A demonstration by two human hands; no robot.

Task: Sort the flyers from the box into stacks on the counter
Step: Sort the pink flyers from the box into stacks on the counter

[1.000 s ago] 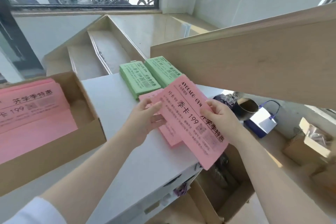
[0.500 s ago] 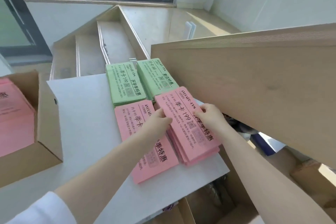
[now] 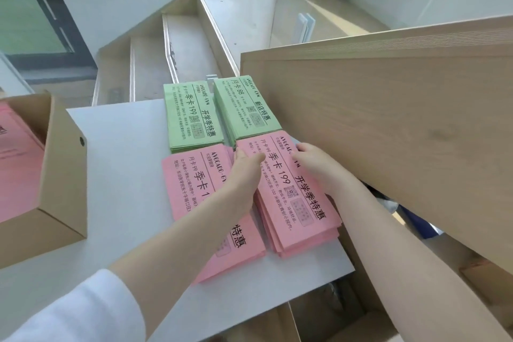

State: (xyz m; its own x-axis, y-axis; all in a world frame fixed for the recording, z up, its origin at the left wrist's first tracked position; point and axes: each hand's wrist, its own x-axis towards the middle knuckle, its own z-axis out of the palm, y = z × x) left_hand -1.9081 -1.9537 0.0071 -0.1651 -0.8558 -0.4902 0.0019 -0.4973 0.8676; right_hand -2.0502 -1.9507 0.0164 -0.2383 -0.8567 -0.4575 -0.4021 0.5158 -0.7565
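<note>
White counter [image 3: 125, 175] bears a cardboard box [image 3: 63, 180] at left, holding pink flyers [image 3: 16, 175]. At the far end lie the left green stack [image 3: 191, 116] and right green stack [image 3: 244, 105], with the left pink stack [image 3: 194, 183] and right pink stack [image 3: 299, 203] nearer. Left hand [image 3: 245, 172] rests flat on the right pink stack's far-left corner. Right hand [image 3: 316, 164] touches its far-right edge; grip indeterminate.

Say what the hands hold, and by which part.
Top pink flyer, lying on its stack; left hand and right hand touch its far corners; grip unclear.

open counter [image 3: 125, 189] beside the box [image 3: 65, 175] — wooden panel [image 3: 388, 133] walls the right.
</note>
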